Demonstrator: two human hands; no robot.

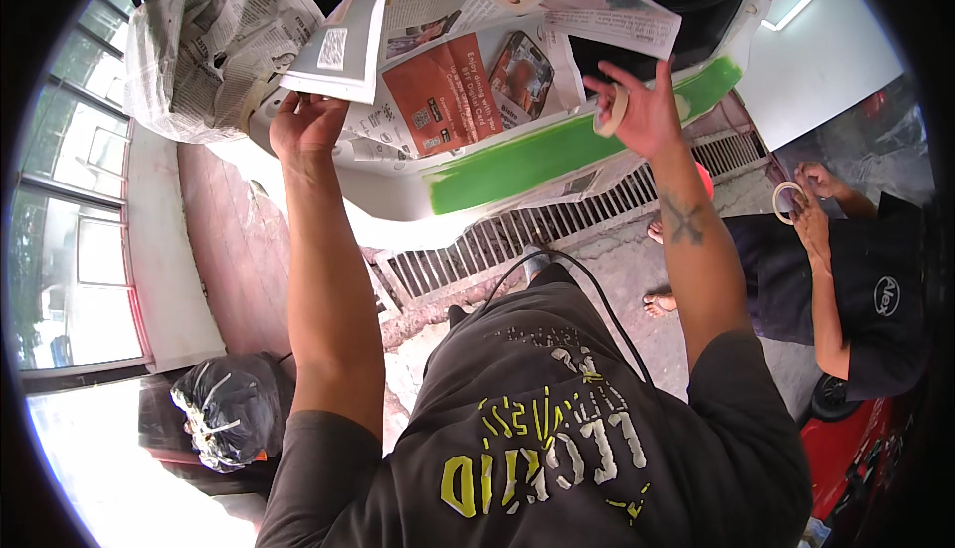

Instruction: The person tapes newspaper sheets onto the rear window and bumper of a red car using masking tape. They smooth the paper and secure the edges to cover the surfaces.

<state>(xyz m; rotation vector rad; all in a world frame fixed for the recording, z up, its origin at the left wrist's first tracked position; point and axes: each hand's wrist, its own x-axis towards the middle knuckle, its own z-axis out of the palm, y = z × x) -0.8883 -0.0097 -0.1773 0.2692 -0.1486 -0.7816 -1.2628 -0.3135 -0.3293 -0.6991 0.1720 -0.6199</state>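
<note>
Both hands work overhead: the left hand (306,125) pinches the newspaper sheet (438,51) flat against the white panel (398,195), while the right hand (647,110) grips a masking tape roll (615,110), fingers partly spread. Pressing the paper taut before taping would likely prevent wrinkles.

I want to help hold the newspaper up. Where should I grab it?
Probably pinch the newspaper by its free lower edge, between the left hand and the right hand, which also carries a tape roll. Come from below: the sheet lies flat against the white panel, so only its edge lifts.
</note>
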